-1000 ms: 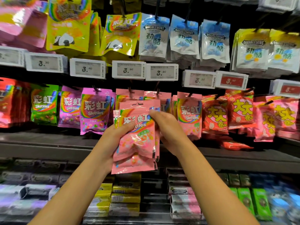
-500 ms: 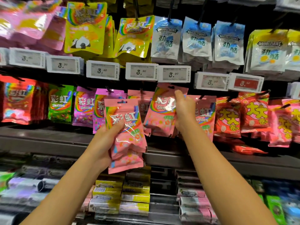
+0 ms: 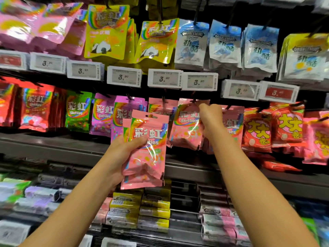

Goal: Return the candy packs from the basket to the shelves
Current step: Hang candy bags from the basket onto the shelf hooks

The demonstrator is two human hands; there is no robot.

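My left hand (image 3: 121,154) grips a small stack of pink Skittles packs (image 3: 147,150), held upright in front of the middle shelf row. My right hand (image 3: 211,120) is raised to the hook under the price tags and pinches the top of another pink Skittles pack (image 3: 187,127), which hangs at the peg among matching pink packs (image 3: 233,125). The basket is out of sight.
Purple (image 3: 103,114), green (image 3: 77,111) and red Skittles packs hang to the left; red candy bags (image 3: 256,131) to the right. Yellow Skittles and blue Doublemint bags (image 3: 193,43) hang above a row of price tags (image 3: 164,77). Gum boxes (image 3: 154,204) fill the lower shelf.
My right hand took one pink pack off the stack and lifted it up and right to the hook. My left hand has stayed low with the other packs.
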